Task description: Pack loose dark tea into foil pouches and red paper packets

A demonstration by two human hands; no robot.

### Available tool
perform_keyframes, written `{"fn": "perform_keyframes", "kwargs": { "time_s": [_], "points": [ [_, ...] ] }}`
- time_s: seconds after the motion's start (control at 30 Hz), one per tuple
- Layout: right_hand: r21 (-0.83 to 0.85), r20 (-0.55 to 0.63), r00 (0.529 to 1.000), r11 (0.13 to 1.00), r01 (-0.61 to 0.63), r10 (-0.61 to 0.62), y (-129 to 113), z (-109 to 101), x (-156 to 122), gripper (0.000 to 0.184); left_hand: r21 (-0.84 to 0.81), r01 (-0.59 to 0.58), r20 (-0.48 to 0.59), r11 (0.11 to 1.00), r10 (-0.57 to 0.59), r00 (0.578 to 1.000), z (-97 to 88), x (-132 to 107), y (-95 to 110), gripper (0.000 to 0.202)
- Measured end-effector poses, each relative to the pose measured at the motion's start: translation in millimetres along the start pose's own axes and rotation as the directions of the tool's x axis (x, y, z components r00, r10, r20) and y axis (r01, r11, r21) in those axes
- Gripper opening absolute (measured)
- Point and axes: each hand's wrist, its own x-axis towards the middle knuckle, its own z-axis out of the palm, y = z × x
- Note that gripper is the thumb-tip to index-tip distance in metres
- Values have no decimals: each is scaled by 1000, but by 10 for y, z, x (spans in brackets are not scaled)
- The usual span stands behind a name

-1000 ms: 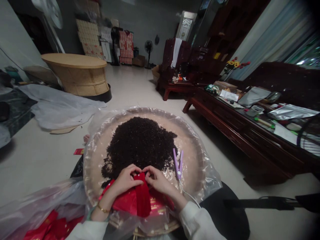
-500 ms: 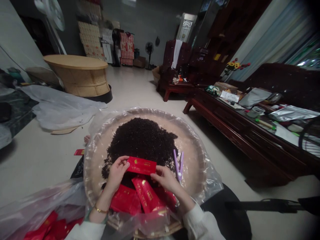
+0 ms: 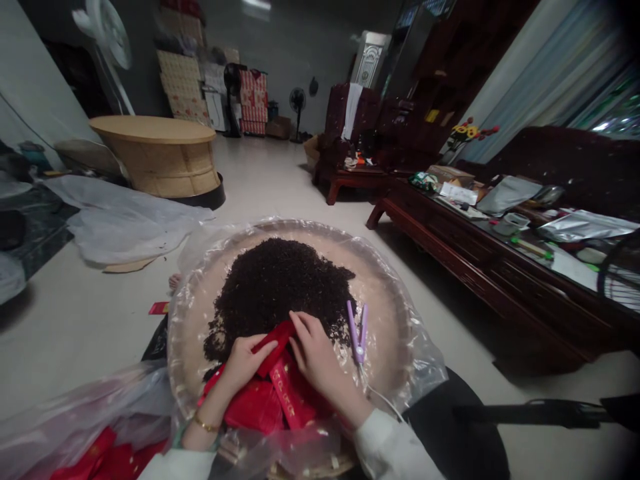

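Note:
A round woven tray lined with clear plastic lies in front of me, with a heap of dark loose tea leaves in its middle. My left hand grips a small red pouch, whose far end touches the near edge of the heap. My right hand lies at the pouch's mouth with its fingers stretched toward the leaves. Several more red pouches are piled on the tray's near rim, under my wrists.
A purple clip-shaped tool with a white cord rests on the tray right of my hands. A plastic bag of red pouches sits at lower left. A dark wooden table crowded with items runs along the right. A round wooden drum stands far left.
The red pouch, held flat between both hands half a second ago, has been tilted and pushed forward into the near edge of the leaf heap. My right hand moved onto the leaves.

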Motion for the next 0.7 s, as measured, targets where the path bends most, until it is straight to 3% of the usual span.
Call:
{"fn": "perform_keyframes", "kwargs": {
  "time_s": [0.2,0.4,0.7],
  "points": [
    [-109,-28,984,979,173,-177,-9,145,-81,67,-72,13,-82,997,-19,996,-6,30,-3,37],
    [-58,-160,982,994,89,-98,-50,94,-7,59,-75,20,-18,997,-22,1000,-6,12,22,36],
    [-19,-214,957,981,195,-195,-11,73,-6,55,-80,45,8,996,-44,999,-3,13,16,38]
  ]
}}
